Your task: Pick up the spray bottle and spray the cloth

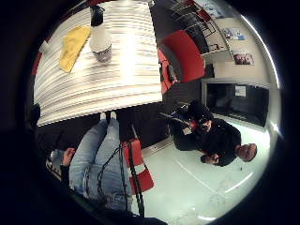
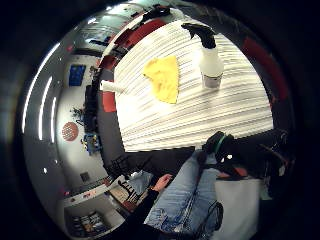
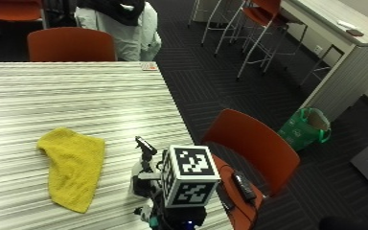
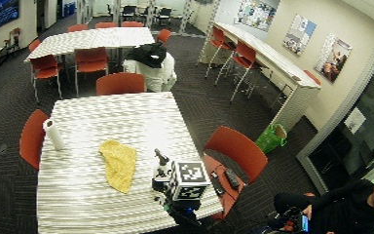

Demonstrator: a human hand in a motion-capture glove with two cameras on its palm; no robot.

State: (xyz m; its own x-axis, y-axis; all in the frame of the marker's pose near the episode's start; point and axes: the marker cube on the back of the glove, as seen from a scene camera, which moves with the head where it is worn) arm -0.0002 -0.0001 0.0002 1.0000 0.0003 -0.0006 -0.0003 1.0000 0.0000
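A white spray bottle with a black trigger head stands upright on the striped table, near its front right corner. A yellow cloth lies crumpled flat to the bottle's left, apart from it. My gloved right hand hovers just in front of the bottle at the table's near edge, mostly hidden. Both palm views look onto the table from a distance: the bottle stands free beside the cloth. Nothing is held in them.
A paper towel roll stands at the table's left edge. A red chair with a black device on its seat sits right of the table. Another chair is at the far side. The bare hand rests by the lap.
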